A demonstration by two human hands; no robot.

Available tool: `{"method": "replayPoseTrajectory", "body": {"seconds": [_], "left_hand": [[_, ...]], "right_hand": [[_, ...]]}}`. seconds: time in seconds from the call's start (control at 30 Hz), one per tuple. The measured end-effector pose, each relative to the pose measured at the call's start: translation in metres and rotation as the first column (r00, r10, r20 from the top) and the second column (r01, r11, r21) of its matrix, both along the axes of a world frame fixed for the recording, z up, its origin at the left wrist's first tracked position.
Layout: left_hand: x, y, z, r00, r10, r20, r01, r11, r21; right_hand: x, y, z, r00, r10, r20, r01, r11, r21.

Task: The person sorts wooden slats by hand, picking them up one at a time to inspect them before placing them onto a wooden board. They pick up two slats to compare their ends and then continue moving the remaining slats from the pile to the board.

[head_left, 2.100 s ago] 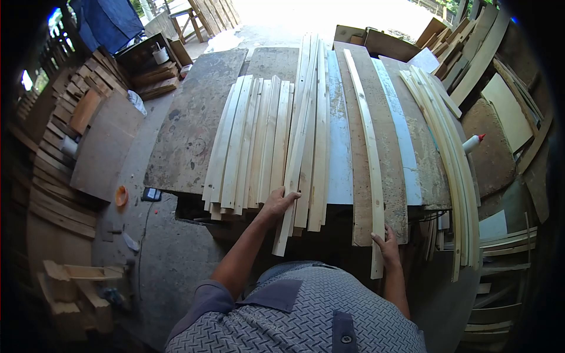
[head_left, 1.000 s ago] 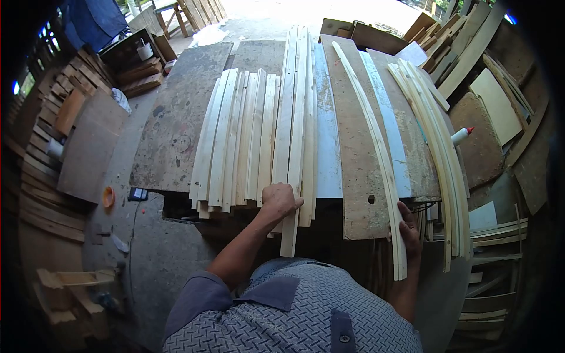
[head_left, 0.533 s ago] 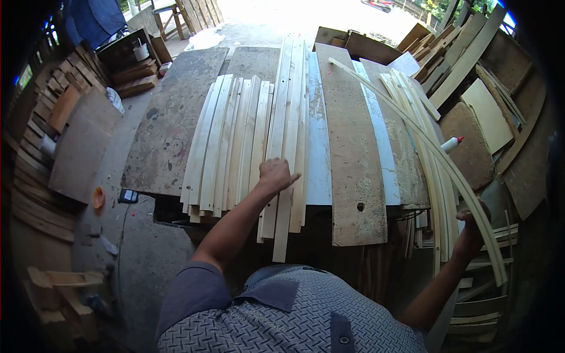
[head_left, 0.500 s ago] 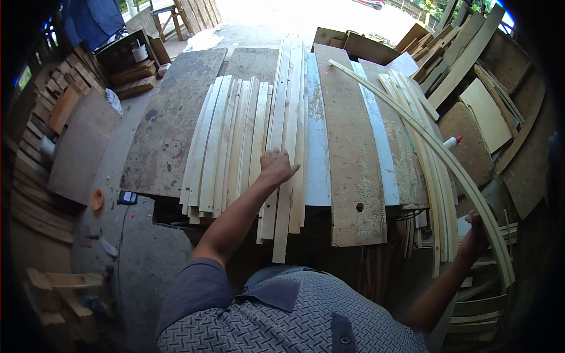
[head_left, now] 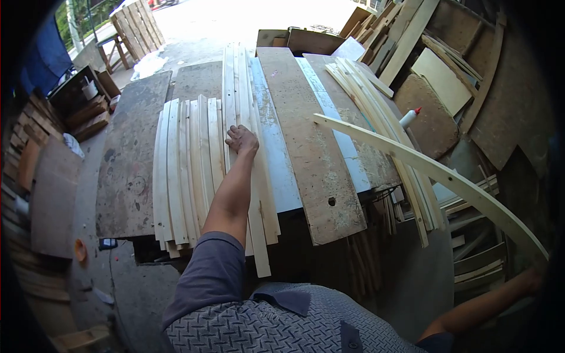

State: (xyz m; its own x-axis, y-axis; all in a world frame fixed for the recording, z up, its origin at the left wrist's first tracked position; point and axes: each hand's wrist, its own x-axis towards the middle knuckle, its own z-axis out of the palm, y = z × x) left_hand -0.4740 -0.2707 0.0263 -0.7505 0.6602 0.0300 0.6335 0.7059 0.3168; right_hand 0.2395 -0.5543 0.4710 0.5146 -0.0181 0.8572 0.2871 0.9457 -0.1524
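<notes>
My left hand [head_left: 242,139] is on the long pale wooden strips [head_left: 240,88] in the middle of the worktable, its fingers curled over a strip. To its left, several shorter pale strips [head_left: 189,170] lie side by side. At the dark right edge, my right hand [head_left: 534,279] is at the near end of another long wooden strip [head_left: 447,176] and holds it; its fingers are mostly hidden. That strip slants across, its far end over the brown board [head_left: 312,147]. Small dark holes or knots show along its face.
More strips [head_left: 406,170] lie on the table's right side, near a white bottle with a red cap [head_left: 410,117]. Boards [head_left: 438,82] lean at the far right. A worn dark panel [head_left: 132,159] forms the table's left side. An orange item [head_left: 80,250] lies on the floor.
My view has turned to the right. My right hand has moved outward and back with its strip, whose far end has come nearer. My left hand remains on the middle strips.
</notes>
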Motion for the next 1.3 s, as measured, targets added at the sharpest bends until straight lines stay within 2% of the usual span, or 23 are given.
{"method": "replayPoseTrajectory", "body": {"seconds": [0.03,0.1,0.13,0.17,0.27,0.3,0.33,0.37,0.43,0.47,0.77,0.83,0.87,0.9,0.97,1.0,1.07,1.1,1.13,1.17,1.23,1.27,1.3], "left_hand": [[0.000,0.001,0.001,0.999,0.028,0.042,-0.030,0.999,0.039],[-0.004,-0.002,0.001,0.999,0.023,0.042,-0.026,0.998,0.065],[-0.008,-0.001,-0.005,0.999,0.017,0.038,-0.019,0.998,0.066],[-0.011,0.001,-0.017,0.999,0.023,0.047,-0.028,0.996,0.090],[-0.015,-0.003,-0.009,0.998,0.005,0.064,-0.014,0.991,0.134],[-0.011,-0.010,0.006,0.993,-0.027,0.114,0.008,0.986,0.166],[-0.006,-0.018,0.018,0.985,-0.061,0.162,0.029,0.981,0.194],[-0.001,-0.023,0.028,0.986,-0.054,0.158,0.023,0.981,0.192],[0.002,-0.031,0.041,0.913,-0.102,0.394,-0.056,0.928,0.369],[0.006,-0.037,0.041,0.916,-0.078,0.395,-0.078,0.928,0.365],[0.116,-0.170,0.063,0.979,-0.118,0.169,-0.007,0.801,0.598],[0.149,-0.200,0.059,0.990,-0.095,0.107,0.000,0.746,0.666],[0.166,-0.215,0.052,0.996,-0.080,0.046,0.023,0.695,0.719],[0.185,-0.234,0.051,0.994,-0.110,-0.016,0.083,0.645,0.760],[0.218,-0.257,0.025,0.993,-0.065,-0.096,0.116,0.493,0.862],[0.240,-0.277,0.028,0.982,-0.072,-0.175,0.189,0.431,0.882],[0.293,-0.319,0.037,0.993,-0.042,-0.113,0.117,0.558,0.822],[0.312,-0.330,0.025,0.988,0.028,-0.150,0.111,0.536,0.837],[0.318,-0.341,0.010,0.995,-0.102,-0.019,0.078,0.611,0.788],[0.348,-0.361,0.014,0.999,0.017,-0.030,0.013,0.610,0.793],[0.381,-0.389,-0.007,1.000,-0.016,0.023,-0.008,0.646,0.763],[0.395,-0.391,-0.034,0.996,0.066,-0.060,-0.001,0.684,0.729],[0.410,-0.409,-0.031,0.998,-0.033,0.057,-0.018,0.702,0.712]], "right_hand": [[0.005,-0.015,0.012,0.996,-0.078,-0.049,0.080,0.996,0.050],[0.017,-0.049,0.037,0.997,-0.008,0.075,-0.004,0.986,0.165],[0.093,-0.061,0.035,0.997,-0.015,0.070,0.003,0.986,0.166],[-0.043,-0.066,0.047,0.995,-0.016,0.094,0.003,0.990,0.143],[-0.201,-0.075,0.072,0.988,0.009,0.155,-0.022,0.996,0.083],[-0.154,-0.088,0.069,0.985,0.023,0.174,-0.034,0.998,0.060],[-0.209,-0.084,0.081,0.981,0.036,0.192,-0.043,0.999,0.033],[-0.112,-0.097,0.073,0.976,0.051,0.212,-0.053,0.999,0.004],[-0.138,-0.099,0.085,0.961,0.099,0.257,-0.087,0.995,-0.057],[-0.120,-0.104,0.085,0.951,0.132,0.279,-0.111,0.990,-0.089],[0.170,-0.035,0.080,0.709,0.528,0.467,-0.406,0.847,-0.343],[0.166,0.028,0.029,0.505,0.768,0.394,-0.600,0.640,-0.479],[0.143,0.058,-0.006,0.297,0.845,0.445,-0.643,0.522,-0.561],[0.141,0.086,-0.046,0.256,0.860,0.441,-0.665,0.488,-0.565],[0.119,0.150,-0.126,0.709,0.657,0.257,-0.249,0.574,-0.780],[0.055,0.141,-0.165,0.563,0.826,0.007,-0.559,0.387,-0.733],[-0.018,0.137,-0.212,0.433,0.899,-0.060,-0.591,0.233,-0.772],[-0.043,0.137,-0.229,0.370,0.929,-0.036,-0.588,0.204,-0.783],[-0.067,0.122,-0.237,0.337,0.940,-0.051,-0.583,0.166,-0.795],[-0.088,0.112,-0.245,0.284,0.959,-0.015,-0.590,0.162,-0.791],[-0.119,0.111,-0.267,0.226,0.974,0.005,-0.545,0.130,-0.828],[-0.136,0.102,-0.277,0.173,0.982,0.076,-0.591,0.165,-0.790],[-0.150,0.092,-0.281,0.133,0.985,0.109,-0.567,0.166,-0.807]]}}
